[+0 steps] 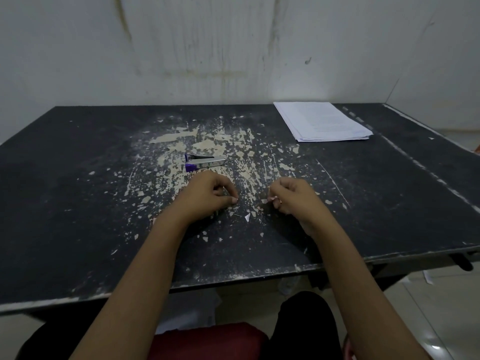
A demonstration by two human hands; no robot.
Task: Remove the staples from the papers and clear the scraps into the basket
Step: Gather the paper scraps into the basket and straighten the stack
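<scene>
**Curled hands over scraps**

Forearms reach over a red cushion [207, 339] onto the chipped black table [78, 203]. The left hand [210, 193] and right hand [292, 196] curl, fingertips down; whether either pinches anything cannot be told. A triangular white scrap [247, 217] lies between them. Beyond, the chrome staple remover [206, 162] lies crosswise, purple end left. The papers [322, 120] are stacked far right.

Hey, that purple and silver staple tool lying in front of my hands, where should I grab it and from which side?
Grip the staple tool across its chrome middle, reaching down from the near side with the left hand, probably the closer one. It lies flat, long sides running left to right, so a pinch can span them; its purple left ends splay apart.
</scene>
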